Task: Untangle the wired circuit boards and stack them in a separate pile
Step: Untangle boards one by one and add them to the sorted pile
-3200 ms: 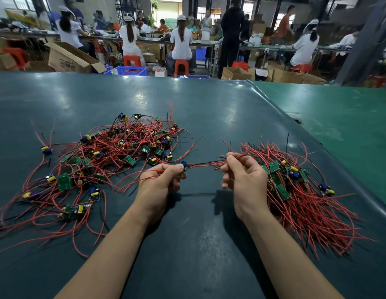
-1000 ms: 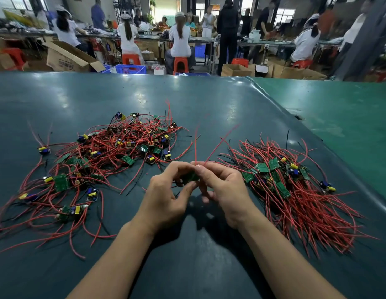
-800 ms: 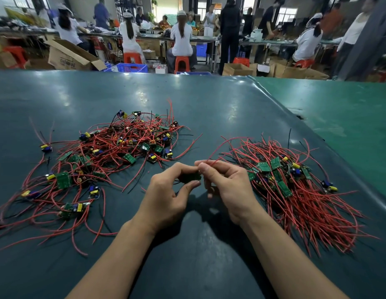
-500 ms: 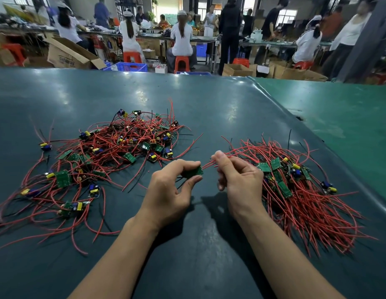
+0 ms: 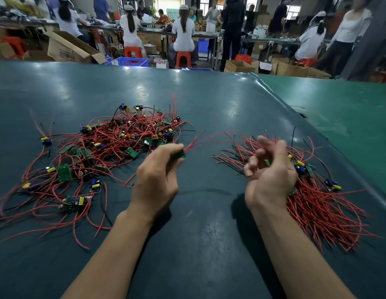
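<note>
A tangled heap of small green circuit boards with red wires (image 5: 114, 143) spreads over the left of the dark green table mat (image 5: 198, 244). On the right lies a second pile (image 5: 321, 203), its red wires running mostly the same way. My left hand (image 5: 159, 173) pinches one small green board (image 5: 179, 154) between thumb and fingers; its red wires (image 5: 196, 139) trail up and to the right, blurred. My right hand (image 5: 268, 175) hovers at the left edge of the right pile, motion-blurred, fingers spread and loosely bent, with nothing plainly in them.
The mat's raised edge (image 5: 295, 113) runs diagonally at the right, with a lighter green table (image 5: 349, 117) beyond it. Behind the far edge are cardboard boxes (image 5: 69, 48), a blue crate (image 5: 133, 61), red stools and several seated and standing people.
My hands have drawn apart. The left hand stayed near the middle with the board. The right hand slid right along the wires to the right pile and its fingers have opened.
</note>
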{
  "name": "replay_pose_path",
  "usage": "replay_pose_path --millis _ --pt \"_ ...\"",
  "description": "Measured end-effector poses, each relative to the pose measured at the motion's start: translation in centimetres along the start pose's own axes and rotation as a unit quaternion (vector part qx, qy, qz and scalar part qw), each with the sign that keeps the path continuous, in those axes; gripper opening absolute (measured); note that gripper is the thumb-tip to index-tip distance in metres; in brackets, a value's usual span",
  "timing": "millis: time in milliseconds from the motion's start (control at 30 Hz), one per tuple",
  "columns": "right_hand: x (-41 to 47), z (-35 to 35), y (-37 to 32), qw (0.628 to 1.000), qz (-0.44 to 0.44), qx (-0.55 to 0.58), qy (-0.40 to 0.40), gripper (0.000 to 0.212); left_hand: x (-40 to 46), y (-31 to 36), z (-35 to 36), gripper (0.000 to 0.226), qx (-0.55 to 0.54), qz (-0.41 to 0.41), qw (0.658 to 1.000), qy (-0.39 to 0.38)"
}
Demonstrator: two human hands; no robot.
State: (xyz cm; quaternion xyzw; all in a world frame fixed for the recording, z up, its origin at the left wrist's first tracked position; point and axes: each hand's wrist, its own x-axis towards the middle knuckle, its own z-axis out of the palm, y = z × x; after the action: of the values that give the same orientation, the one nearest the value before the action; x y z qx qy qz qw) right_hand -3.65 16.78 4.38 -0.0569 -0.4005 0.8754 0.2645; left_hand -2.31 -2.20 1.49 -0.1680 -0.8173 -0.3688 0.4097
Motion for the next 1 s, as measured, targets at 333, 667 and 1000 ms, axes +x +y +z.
replay_pose_path --millis 333,667,1000 --pt "-4.3 0.4 3.2 0.896 0.135 -0.257 -0.335 0.047 0.4 0.6 0.0 0.035 -0.035 0.094 0.989 -0.113" --pt "-3.7 0.0 3.0 0.904 -0.082 -0.349 -0.233 0.042 0.3 -0.2 -0.3 0.031 -0.007 0.067 0.992 -0.106" --pt "-2.9 -0.1 1.6 0.944 -0.178 -0.278 -0.011 0.051 0.4 -1.5 -0.7 0.032 0.131 -0.101 0.986 -0.016"
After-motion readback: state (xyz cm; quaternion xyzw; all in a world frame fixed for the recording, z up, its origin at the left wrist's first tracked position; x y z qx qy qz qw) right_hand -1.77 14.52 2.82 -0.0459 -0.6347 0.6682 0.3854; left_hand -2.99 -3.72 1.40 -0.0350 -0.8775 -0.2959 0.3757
